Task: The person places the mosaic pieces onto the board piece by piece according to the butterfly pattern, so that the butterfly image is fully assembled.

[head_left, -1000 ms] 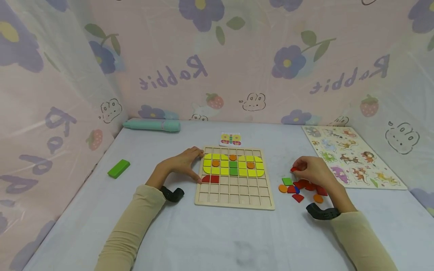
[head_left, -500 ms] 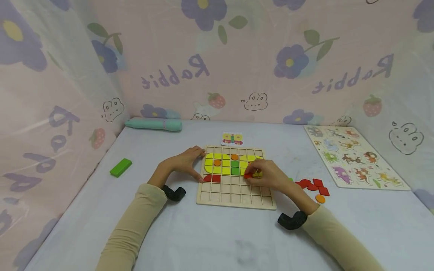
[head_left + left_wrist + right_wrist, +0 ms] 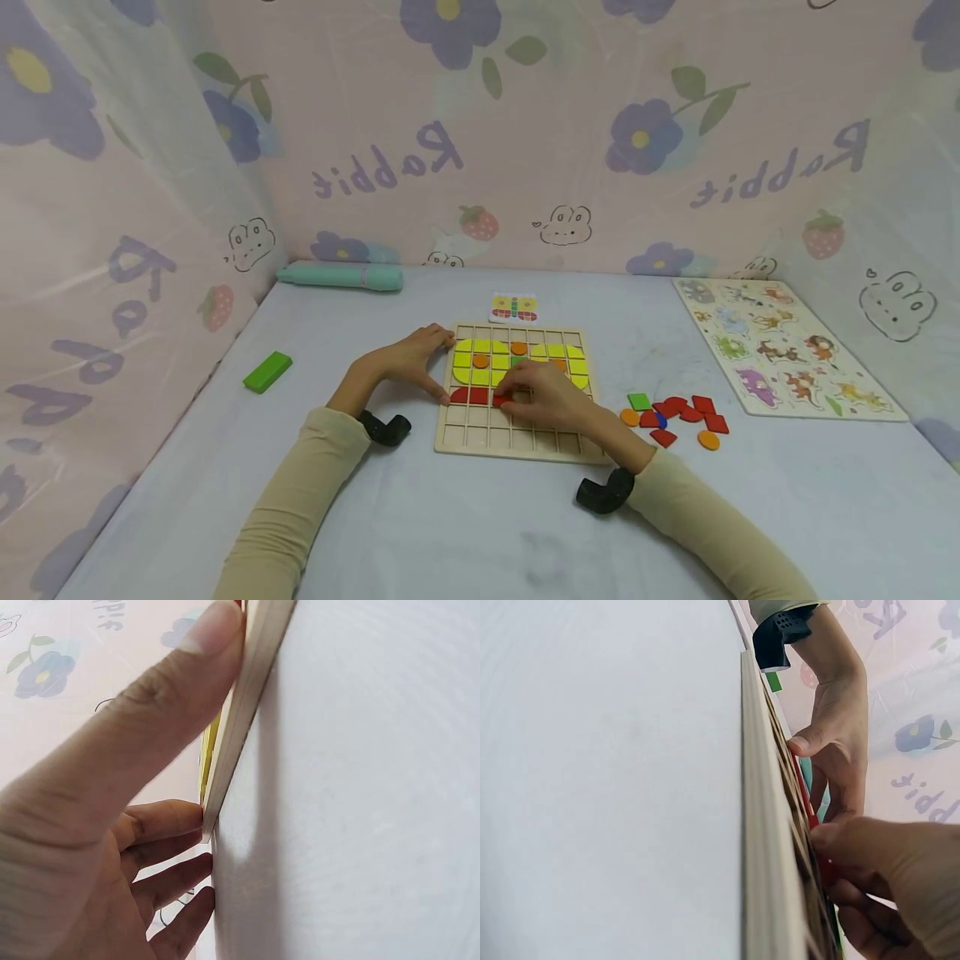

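Note:
A wooden grid board [image 3: 487, 437] lies mid-table, with yellow, orange, green and red tiles in its upper cells. My left hand [image 3: 405, 362] rests against its left edge, thumb and fingers spread apart; in the left wrist view the thumb [image 3: 150, 720] lies on the rim and fingertips touch near the corner. Over the middle of the board, my right hand [image 3: 547, 398] pinches a red tile [image 3: 500, 401] beside the row of red tiles [image 3: 471, 396]. The right wrist view shows that red tile [image 3: 826, 871] between thumb and fingers at the grid. My right hand hides some cells.
A small butterfly pattern card [image 3: 513, 307] lies behind the board. Several loose red, orange, green and blue tiles [image 3: 692, 413] lie to the right. An animal puzzle board [image 3: 783, 346] is farther right. A green block [image 3: 267, 372] and a teal tube-shaped object [image 3: 341, 276] are at left.
My right hand has carried a red tile leftward from the loose pile, over the right part of the board, to the red row. My left hand has stayed at the board's edge.

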### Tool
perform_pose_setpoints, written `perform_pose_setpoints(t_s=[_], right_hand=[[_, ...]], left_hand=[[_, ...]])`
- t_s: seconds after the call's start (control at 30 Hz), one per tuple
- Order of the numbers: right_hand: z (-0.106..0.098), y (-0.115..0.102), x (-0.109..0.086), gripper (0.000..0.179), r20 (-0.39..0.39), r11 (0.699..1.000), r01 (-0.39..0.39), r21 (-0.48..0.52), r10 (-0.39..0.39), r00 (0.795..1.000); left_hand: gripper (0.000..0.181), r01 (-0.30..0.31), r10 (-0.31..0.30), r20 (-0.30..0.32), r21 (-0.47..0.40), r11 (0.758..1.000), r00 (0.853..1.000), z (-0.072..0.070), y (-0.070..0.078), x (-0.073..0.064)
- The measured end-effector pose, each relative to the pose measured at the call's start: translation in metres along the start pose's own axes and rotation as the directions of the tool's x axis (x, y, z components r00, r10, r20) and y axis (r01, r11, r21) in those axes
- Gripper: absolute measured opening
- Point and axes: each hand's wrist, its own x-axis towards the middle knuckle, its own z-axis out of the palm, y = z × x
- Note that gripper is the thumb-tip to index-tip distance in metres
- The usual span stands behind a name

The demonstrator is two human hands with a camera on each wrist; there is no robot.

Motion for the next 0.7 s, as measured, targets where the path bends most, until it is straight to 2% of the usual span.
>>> perform_pose_setpoints(t_s=[0.23,0.47,0.7], right_hand=[[0.0021,0.0048,-0.0002,0.016,-0.004,0.999,0.040,0.026,-0.040,0.999],[0.0033,0.0073,-0.0015,0.009,-0.047,0.998,0.068,0.017,-0.067,0.997],[-0.0005,0.0063,-0.0021,0.009,0.002,0.999,0.048,0.006,-0.048,0.999]], left_hand=[[0.095,-0.014,0.014,-0.012,-0.011,1.000,1.000,0.0009,-0.0017,-0.0004],[0.095,-0.017,0.017,-0.017,-0.010,1.000,1.000,0.0020,-0.0039,0.0013],[0.095,-0.009,0.009,-0.011,-0.011,1.000,1.000,0.0015,-0.0023,0.0008]])
